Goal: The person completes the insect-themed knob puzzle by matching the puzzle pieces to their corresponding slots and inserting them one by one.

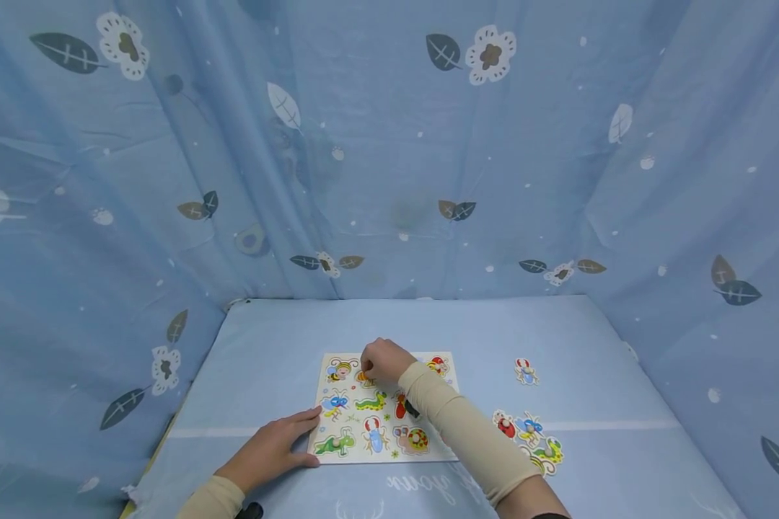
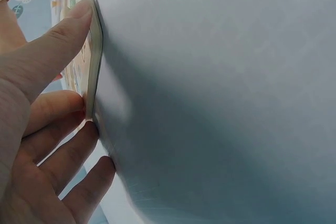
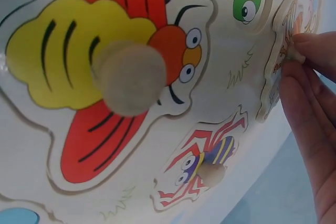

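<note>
A wooden knob puzzle board printed with insects lies on the blue-covered table. At its top row my right hand pinches the knob of an orange-striped insect puzzle piece between thumb and fingers. That piece sits slightly tilted over the board in the right wrist view. A red-and-yellow insect piece and a spider piece lie nearby. My left hand rests at the board's left edge, thumb at the near corner and fingers spread along the side.
Right of the board lies a loose stag beetle piece. Closer to me is a small heap with a ladybug piece, a blue winged insect piece and a green caterpillar piece. Blue patterned curtains surround the table.
</note>
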Motion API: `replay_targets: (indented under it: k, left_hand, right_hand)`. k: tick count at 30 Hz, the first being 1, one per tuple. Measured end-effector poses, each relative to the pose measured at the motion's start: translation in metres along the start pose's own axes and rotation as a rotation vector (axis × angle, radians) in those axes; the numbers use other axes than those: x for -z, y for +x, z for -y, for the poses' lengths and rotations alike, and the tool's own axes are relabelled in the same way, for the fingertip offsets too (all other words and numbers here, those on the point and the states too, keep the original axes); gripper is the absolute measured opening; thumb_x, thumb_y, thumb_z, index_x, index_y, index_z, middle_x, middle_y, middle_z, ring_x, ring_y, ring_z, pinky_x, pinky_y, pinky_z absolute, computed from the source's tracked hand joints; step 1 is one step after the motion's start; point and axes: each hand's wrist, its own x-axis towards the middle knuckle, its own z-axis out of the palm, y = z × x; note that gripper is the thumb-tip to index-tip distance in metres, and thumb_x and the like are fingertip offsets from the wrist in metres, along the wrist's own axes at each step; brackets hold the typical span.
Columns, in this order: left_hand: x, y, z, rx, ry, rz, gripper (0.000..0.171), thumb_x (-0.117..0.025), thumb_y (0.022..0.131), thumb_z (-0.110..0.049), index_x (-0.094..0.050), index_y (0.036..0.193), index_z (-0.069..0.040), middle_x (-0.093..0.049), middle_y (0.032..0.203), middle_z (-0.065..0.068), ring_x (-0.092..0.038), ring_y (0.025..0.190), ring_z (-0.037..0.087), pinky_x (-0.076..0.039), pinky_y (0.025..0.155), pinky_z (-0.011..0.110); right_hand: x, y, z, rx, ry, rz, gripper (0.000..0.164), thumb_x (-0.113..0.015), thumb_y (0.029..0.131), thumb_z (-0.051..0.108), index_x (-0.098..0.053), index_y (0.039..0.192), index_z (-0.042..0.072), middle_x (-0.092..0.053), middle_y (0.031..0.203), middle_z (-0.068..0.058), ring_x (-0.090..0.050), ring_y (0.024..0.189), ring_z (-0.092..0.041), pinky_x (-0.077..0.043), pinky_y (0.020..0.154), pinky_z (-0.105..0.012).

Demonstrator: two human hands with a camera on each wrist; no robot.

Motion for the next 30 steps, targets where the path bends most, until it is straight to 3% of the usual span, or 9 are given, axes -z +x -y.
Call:
replay_targets:
  k: [11, 24, 30]
  left_hand:
    - [0.0, 0.001, 0.0, 0.023, 0.007, 0.013, 0.089, -0.073, 0.068, -0.065, -0.056, 0.138, -0.012, -0.048, 0.15, -0.002, -0.052, 0.132, 0.026, -0.048, 0.105, 0.048]
    - [-0.002, 0.002, 0.002, 0.022, 0.001, 0.012, 0.095, -0.069, 0.066, -0.071, -0.056, 0.138, -0.011, -0.047, 0.15, -0.002, -0.051, 0.133, 0.027, -0.048, 0.104, 0.049]
    - [-0.001, 0.003, 0.002, 0.005, 0.013, -0.002, 0.095, -0.067, 0.066, -0.073, -0.056, 0.139, -0.012, -0.046, 0.151, -0.003, -0.051, 0.133, 0.027, -0.049, 0.104, 0.049]
  right_hand:
    - [-0.013, 0.004, -0.002, 0.019, -0.043, -0.034, 0.021, -0.067, 0.092, 0.013, -0.072, 0.073, 0.018, -0.061, 0.066, 0.01, -0.042, 0.053, -0.004, -0.037, 0.052, -0.017]
    - [-0.008, -0.001, 0.0, 0.012, -0.035, -0.015, 0.014, -0.067, 0.093, 0.014, -0.076, 0.083, 0.017, -0.068, 0.077, 0.008, -0.049, 0.06, -0.004, -0.042, 0.057, -0.018]
    - [0.005, -0.014, -0.018, 0.005, -0.041, 0.005, 0.01, -0.069, 0.089, 0.012, -0.076, 0.096, 0.017, -0.072, 0.091, 0.005, -0.061, 0.076, -0.005, -0.054, 0.07, -0.022]
